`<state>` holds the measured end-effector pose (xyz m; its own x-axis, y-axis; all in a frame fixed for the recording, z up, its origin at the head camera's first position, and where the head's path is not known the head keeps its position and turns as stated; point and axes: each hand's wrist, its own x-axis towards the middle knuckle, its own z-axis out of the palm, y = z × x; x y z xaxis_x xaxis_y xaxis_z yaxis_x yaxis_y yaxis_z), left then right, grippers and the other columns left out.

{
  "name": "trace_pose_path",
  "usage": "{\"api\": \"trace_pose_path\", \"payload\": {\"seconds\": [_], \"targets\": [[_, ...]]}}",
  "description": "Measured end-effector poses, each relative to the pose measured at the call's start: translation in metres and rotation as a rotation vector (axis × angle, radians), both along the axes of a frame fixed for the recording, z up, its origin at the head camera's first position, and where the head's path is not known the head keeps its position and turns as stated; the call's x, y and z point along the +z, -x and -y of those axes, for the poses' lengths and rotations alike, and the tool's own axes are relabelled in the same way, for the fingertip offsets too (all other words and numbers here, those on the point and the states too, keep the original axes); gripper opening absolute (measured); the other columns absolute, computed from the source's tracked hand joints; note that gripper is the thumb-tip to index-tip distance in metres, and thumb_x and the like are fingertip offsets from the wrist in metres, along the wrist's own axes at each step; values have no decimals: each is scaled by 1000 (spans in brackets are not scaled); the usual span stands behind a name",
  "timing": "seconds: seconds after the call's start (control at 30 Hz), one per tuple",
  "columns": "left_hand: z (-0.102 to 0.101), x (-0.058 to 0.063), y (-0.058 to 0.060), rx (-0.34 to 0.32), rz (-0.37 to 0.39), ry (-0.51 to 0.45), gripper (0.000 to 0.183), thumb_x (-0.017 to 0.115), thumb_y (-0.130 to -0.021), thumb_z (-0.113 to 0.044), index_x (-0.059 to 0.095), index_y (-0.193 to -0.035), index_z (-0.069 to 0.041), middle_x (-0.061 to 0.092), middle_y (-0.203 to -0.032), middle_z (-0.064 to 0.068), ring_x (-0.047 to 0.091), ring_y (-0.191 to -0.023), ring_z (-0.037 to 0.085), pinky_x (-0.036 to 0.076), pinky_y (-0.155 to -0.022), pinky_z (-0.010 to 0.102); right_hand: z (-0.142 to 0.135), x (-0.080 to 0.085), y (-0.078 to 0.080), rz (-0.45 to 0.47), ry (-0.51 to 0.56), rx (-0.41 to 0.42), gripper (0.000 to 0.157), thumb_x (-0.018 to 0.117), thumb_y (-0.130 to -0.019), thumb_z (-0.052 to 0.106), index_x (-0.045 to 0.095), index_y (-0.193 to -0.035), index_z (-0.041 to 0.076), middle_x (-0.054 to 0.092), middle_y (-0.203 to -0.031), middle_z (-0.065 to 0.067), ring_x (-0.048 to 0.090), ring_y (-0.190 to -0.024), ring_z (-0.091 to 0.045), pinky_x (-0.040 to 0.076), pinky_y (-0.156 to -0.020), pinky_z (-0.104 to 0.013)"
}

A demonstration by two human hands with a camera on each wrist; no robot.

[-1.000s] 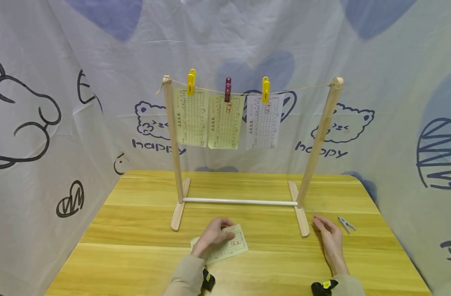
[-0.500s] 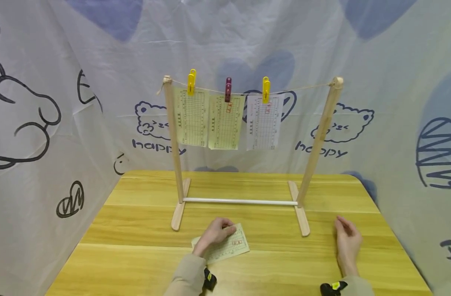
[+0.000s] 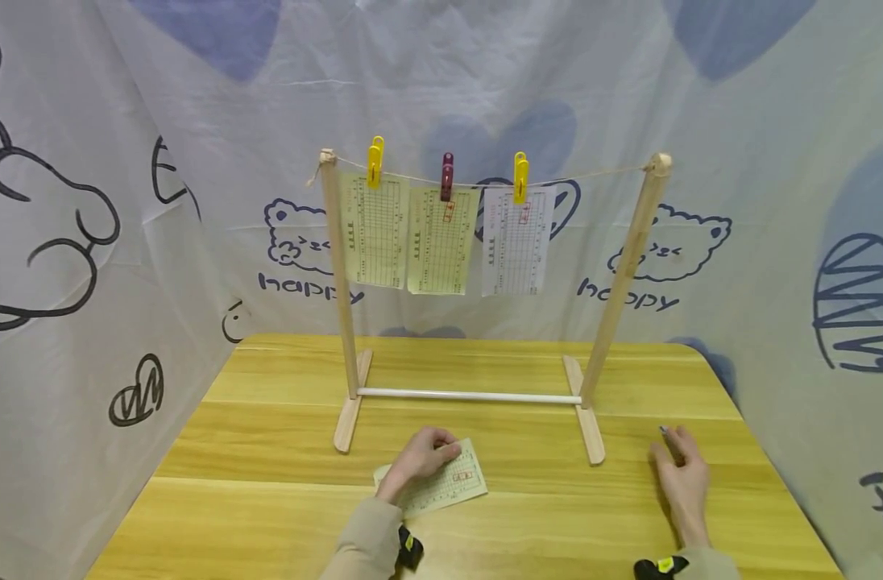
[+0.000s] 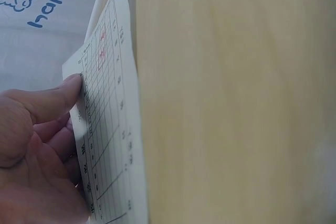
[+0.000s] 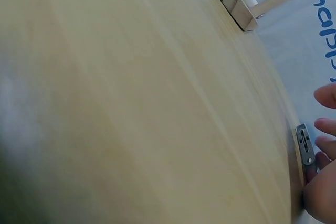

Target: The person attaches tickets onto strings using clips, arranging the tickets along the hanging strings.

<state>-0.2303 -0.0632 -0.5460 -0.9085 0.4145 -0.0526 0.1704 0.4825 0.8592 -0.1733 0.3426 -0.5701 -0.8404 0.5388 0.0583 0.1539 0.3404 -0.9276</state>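
My left hand [image 3: 420, 463] pinches a pale green printed form [image 3: 459, 482], a paper slip with a grid and red marks, low over the table. In the left wrist view the thumb presses the printed face of the form [image 4: 113, 108] and the other fingers go behind it. On the right side of the table, my right hand [image 3: 684, 475] reaches around a grey clothespin [image 5: 305, 142]. Its thumb stands apart from the clothespin and the fingers are loosely bent beside it. From the head view the hand hides most of that clothespin, with only a tip showing.
A wooden frame [image 3: 615, 294] with a white crossbar [image 3: 470, 395] stands on the table [image 3: 267, 451]. From its string hang two green forms [image 3: 372, 234] and a white form [image 3: 516, 250], held by two yellow clothespins [image 3: 520, 177] and a dark red one [image 3: 446, 177]. Printed cloth surrounds the table.
My right hand has moved right, from beside the frame's foot to over the grey clothespin, and its thumb has spread from the fingers. The left hand stays with the form.
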Motion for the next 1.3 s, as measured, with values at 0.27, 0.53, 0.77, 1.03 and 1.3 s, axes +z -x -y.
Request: {"api": "trace_pose_path", "payload": {"seconds": [0.27,0.53,0.77,1.03,1.3], "targets": [[0,0,-1,1,40,-32,20,61,-101,-14,72,-98,2,69,-83,15,45,-66,10,38,-59,20,4,2,3,46,-82,77,47,58,-100,14,51,-142,-6,35,-158,-30,31,-147,-48,27,-122,-59],[1,1,-2,-3,30,-27,20,61,-101,-15,72,-98,2,68,-84,15,45,-66,11,38,-59,20,21,8,8,79,-56,185,48,58,-102,16,49,-144,-5,31,-160,-29,28,-149,-48,27,-122,-60],[1,1,-2,-1,19,-30,20,62,-100,-14,72,-99,3,69,-87,15,47,-68,11,39,-60,20,24,4,9,-41,29,13,44,61,-99,10,55,-142,1,55,-146,-19,55,-115,1,38,-91,0],[2,0,-1,-11,22,-45,20,61,-101,-14,72,-98,3,69,-85,17,45,-67,12,38,-59,20,14,2,8,37,-70,-13,48,65,-95,9,54,-139,-6,56,-140,-30,52,-131,-37,43,-111,-40],[2,0,0,-17,27,-52,20,61,-101,-14,72,-98,3,68,-84,18,45,-66,12,38,-59,20,19,3,12,98,-140,69,48,70,-92,9,56,-135,-6,54,-141,-34,48,-134,-48,38,-113,-58]]}}
